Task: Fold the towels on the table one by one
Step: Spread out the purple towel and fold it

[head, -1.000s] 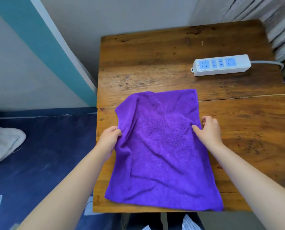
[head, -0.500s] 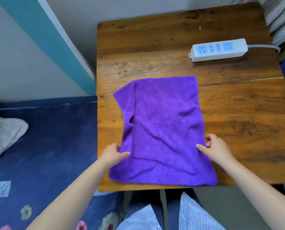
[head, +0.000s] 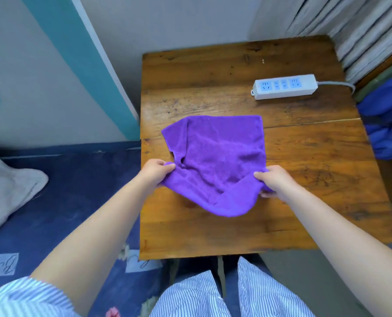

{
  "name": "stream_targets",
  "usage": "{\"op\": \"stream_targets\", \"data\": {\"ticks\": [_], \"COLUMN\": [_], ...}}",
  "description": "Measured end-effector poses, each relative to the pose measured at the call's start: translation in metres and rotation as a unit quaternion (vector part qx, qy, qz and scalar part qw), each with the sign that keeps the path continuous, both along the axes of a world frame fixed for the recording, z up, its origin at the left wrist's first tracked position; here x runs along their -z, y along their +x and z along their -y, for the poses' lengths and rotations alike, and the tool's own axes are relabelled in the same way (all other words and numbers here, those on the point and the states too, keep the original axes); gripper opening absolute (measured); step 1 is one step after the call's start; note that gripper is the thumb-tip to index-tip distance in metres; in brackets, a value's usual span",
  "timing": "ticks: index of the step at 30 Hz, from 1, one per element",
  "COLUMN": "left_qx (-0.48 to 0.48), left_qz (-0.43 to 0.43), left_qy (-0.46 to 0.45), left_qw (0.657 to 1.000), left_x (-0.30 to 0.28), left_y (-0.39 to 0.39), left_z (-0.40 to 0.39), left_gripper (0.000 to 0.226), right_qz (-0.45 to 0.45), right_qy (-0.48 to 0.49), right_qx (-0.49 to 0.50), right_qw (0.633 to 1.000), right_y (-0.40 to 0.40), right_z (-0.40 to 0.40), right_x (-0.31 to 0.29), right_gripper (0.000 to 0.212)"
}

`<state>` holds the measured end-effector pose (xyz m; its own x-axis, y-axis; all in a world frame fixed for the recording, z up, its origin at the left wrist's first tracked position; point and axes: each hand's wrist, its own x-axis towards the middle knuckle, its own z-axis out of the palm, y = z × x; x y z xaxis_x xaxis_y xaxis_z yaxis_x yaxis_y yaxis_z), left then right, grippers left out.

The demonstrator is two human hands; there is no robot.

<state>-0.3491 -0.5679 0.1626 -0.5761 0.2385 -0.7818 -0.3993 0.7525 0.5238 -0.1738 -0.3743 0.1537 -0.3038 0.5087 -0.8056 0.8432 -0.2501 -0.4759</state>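
A purple towel (head: 220, 154) lies on the wooden table (head: 304, 170), its far half flat and its near half lifted off the wood and sagging in a curve. My left hand (head: 155, 171) pinches the towel's near left corner. My right hand (head: 274, 181) grips the near right corner, fingers wrapped around the cloth. Both hands hold the near edge above the table, about level with the towel's middle.
A white power strip (head: 285, 86) with its grey cable lies at the table's far right. Blue cloth (head: 387, 124) hangs beyond the right edge. A dark blue bed (head: 76, 191) with a grey pillow (head: 5, 188) sits left of the table.
Both hands slid down the towel's sides to its near corners, took hold, and lifted the near edge up and away from me. The camera view shifted.
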Motion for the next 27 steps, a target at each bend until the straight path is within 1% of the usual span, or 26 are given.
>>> {"op": "stream_targets", "data": {"ticks": [1, 2, 3, 5, 8, 9, 10, 12, 14, 15, 16, 17, 18, 19, 20, 21, 22, 23, 24, 25, 26, 27], "left_qx": [-0.023, -0.048, -0.073, -0.122, -0.159, -0.166, -0.174, -0.196, -0.225, -0.239, -0.248, -0.247, -0.239, -0.219, -0.180, -0.118, -0.038, 0.055, 0.146, 0.228, 0.286, 0.319], "left_qz": [-0.047, -0.106, -0.160, -0.265, -0.390, -0.423, -0.445, -0.475, -0.487, -0.482, -0.471, -0.453, -0.426, -0.401, -0.379, -0.352, -0.323, -0.281, -0.230, -0.181, -0.144, -0.122], "left_qy": [0.021, 0.050, 0.080, 0.146, 0.217, 0.235, 0.253, 0.268, 0.247, 0.227, 0.203, 0.178, 0.143, 0.106, 0.062, 0.007, -0.048, -0.104, -0.159, -0.208, -0.245, -0.270], "left_qw": [0.998, 0.992, 0.981, 0.945, 0.881, 0.860, 0.841, 0.815, 0.807, 0.812, 0.822, 0.838, 0.861, 0.883, 0.905, 0.929, 0.944, 0.952, 0.949, 0.934, 0.915, 0.900], "left_x": [-0.011, -0.033, -0.053, -0.099, -0.162, -0.178, -0.190, -0.206, -0.202, -0.194, -0.180, -0.167, -0.147, -0.128, -0.111, -0.090, -0.075, -0.059, -0.046, -0.032, -0.022, -0.013], "left_y": [-0.010, -0.024, -0.037, -0.064, -0.092, -0.100, -0.106, -0.116, -0.121, -0.121, -0.119, -0.117, -0.114, -0.111, -0.108, -0.100, -0.093, -0.084, -0.074, -0.062, -0.052, -0.043], "left_z": [-0.016, -0.032, -0.047, -0.075, -0.097, -0.100, -0.099, -0.092, -0.078, -0.069, -0.060, -0.052, -0.040, -0.031, -0.022, -0.012, -0.003, 0.004, 0.011, 0.015, 0.019, 0.022], "left_gripper": [0.026, 0.022, 0.016, 0.020, 0.024, 0.025, 0.025, 0.024, 0.024, 0.023, 0.022, 0.022, 0.021, 0.020, 0.019, 0.019, 0.019, 0.020, 0.022, 0.025, 0.028, 0.030], "right_qz": [-0.023, -0.062, -0.102, -0.181, -0.284, -0.311, -0.333, -0.349, -0.303, -0.263, -0.218, -0.166, -0.110, -0.056, 0.000, 0.059, 0.108, 0.155, 0.197, 0.235, 0.265, 0.286], "right_qy": [0.030, 0.068, 0.105, 0.180, 0.283, 0.308, 0.328, 0.349, 0.357, 0.360, 0.364, 0.369, 0.371, 0.368, 0.361, 0.343, 0.332, 0.313, 0.293, 0.269, 0.246, 0.230], "right_qx": [0.005, 0.012, 0.019, 0.037, 0.049, 0.051, 0.053, 0.047, 0.025, 0.008, -0.013, -0.039, -0.069, -0.106, -0.154, -0.204, -0.243, -0.274, -0.306, -0.337, -0.360, -0.370], "right_qw": [0.999, 0.996, 0.989, 0.966, 0.915, 0.897, 0.882, 0.869, 0.883, 0.895, 0.906, 0.914, 0.920, 0.922, 0.920, 0.915, 0.905, 0.896, 0.884, 0.871, 0.860, 0.854], "right_y": [-0.021, -0.047, -0.072, -0.115, -0.160, -0.169, -0.174, -0.179, -0.172, -0.165, -0.155, -0.145, -0.135, -0.125, -0.117, -0.106, -0.096, -0.086, -0.075, -0.065, -0.056, -0.049], "right_z": [-0.009, -0.019, -0.029, -0.044, -0.059, -0.065, -0.069, -0.080, -0.089, -0.092, -0.093, -0.095, -0.092, -0.088, -0.083, -0.074, -0.066, -0.057, -0.048, -0.038, -0.029, -0.021], "right_x": [-0.011, -0.032, -0.051, -0.099, -0.163, -0.180, -0.192, -0.207, -0.204, -0.197, -0.185, -0.176, -0.160, -0.145, -0.131, -0.113, -0.100, -0.084, -0.069, -0.054, -0.042, -0.033], "right_gripper": [0.004, 0.003, 0.012, 0.028, 0.032, 0.031, 0.024, 0.009, 0.014, 0.018, 0.018, 0.014, 0.009, 0.011, 0.013, 0.015, 0.019, 0.025, 0.029, 0.032, 0.035, 0.037]}}
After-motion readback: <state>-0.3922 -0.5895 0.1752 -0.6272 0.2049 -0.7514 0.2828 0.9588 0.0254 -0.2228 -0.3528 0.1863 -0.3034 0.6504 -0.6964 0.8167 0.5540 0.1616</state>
